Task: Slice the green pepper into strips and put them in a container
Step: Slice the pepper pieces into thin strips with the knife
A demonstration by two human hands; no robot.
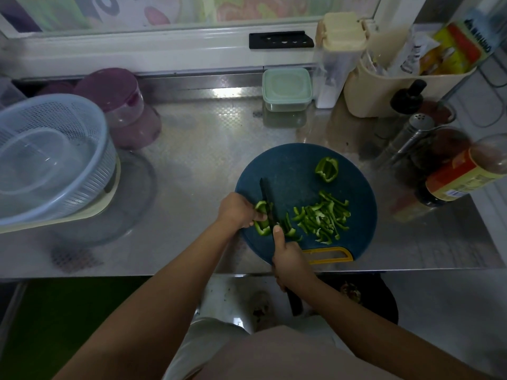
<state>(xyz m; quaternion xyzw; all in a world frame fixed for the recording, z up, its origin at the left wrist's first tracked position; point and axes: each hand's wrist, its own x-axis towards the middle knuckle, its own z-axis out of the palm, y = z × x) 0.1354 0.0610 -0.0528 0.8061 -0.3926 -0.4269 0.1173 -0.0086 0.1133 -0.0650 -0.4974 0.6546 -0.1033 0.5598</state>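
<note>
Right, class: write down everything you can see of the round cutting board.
The cutting board is round, dark blue, matte and plastic-looking, with a yellow handle slot at its near edge. It lies flat on the steel counter, close to the front edge. On it lie a heap of pepper strips and an uncut pepper chunk farther back. The left hand holds another pepper piece on its left side, against the black knife gripped by the right hand.

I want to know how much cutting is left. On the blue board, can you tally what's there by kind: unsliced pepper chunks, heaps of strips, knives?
Pepper chunks not yet sliced: 2, the held chunk under the left hand and the spare chunk at the far side of the cutting board
Heaps of cut strips: 1
Knives: 1, the knife in the right hand
Total: 4
</note>
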